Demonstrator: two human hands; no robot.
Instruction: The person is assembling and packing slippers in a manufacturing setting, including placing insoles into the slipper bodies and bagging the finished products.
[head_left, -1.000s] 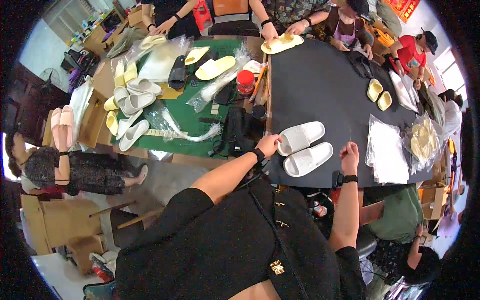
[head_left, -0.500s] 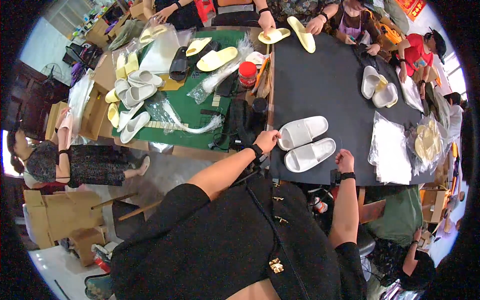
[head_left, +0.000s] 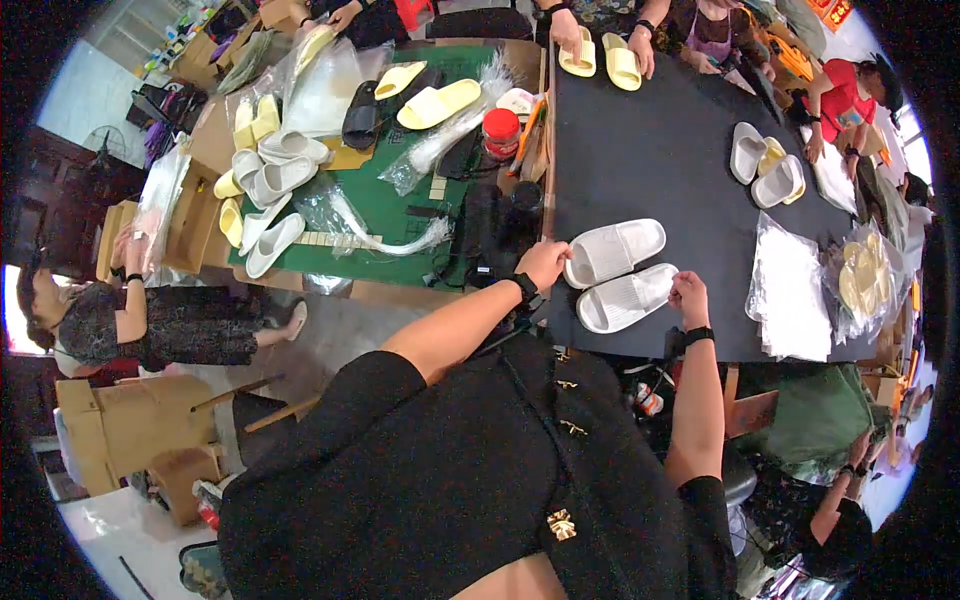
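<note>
Two white slide slippers lie side by side on the dark table mat [head_left: 650, 160], the upper slipper [head_left: 616, 250] behind the nearer slipper [head_left: 625, 300]. My left hand [head_left: 544, 265] has its fingers closed at the left end of the upper one. At the right end of the nearer one, my right hand [head_left: 689, 296] is bunched with fingertips pressed together. Both hands are at the slippers' edges, and whatever may be pinched in them is too small to make out.
A stack of clear plastic bags [head_left: 790, 290] and bagged yellow slippers [head_left: 862, 280] lie to the right. Beyond them rests a grey-and-yellow slipper group [head_left: 768, 165]. Leftward, a green mat [head_left: 385, 210] holds slippers, white fastener strands [head_left: 445, 130] and a red-lidded jar [head_left: 500, 130]. Co-workers surround the tables.
My right hand has moved up against the nearer slipper's right end. Across the table, a co-worker's pale yellow slippers have been brought together, side by side, on the mat.
</note>
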